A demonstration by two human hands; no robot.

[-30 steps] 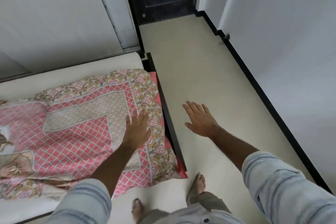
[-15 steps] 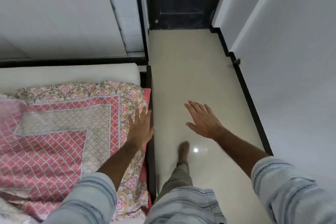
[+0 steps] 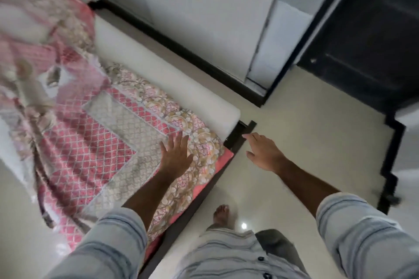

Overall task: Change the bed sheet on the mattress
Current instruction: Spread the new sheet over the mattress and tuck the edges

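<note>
Sheet's on the mattress but only about half spread, corner still bare

The pink patterned bed sheet [image 3: 95, 142] is lying rumpled across the white mattress [image 3: 172, 83], and it stops short of the far edge, so a strip of bare mattress shows along that side and at the corner by the dark bed frame [image 3: 240, 133]. Left hand [image 3: 175, 157] lies flat on the sheet near its corner, fingers straight and spread, pressing rather than gripping. Right hand [image 3: 264, 153] hangs over the floor just past the frame corner, fingers loose, holding nothing. The sheet's corner is right ahead of the left fingertips, toward that bare corner, so I'd guess the left hand is the one to drag it over. The far end of the sheet is blurred.
</note>
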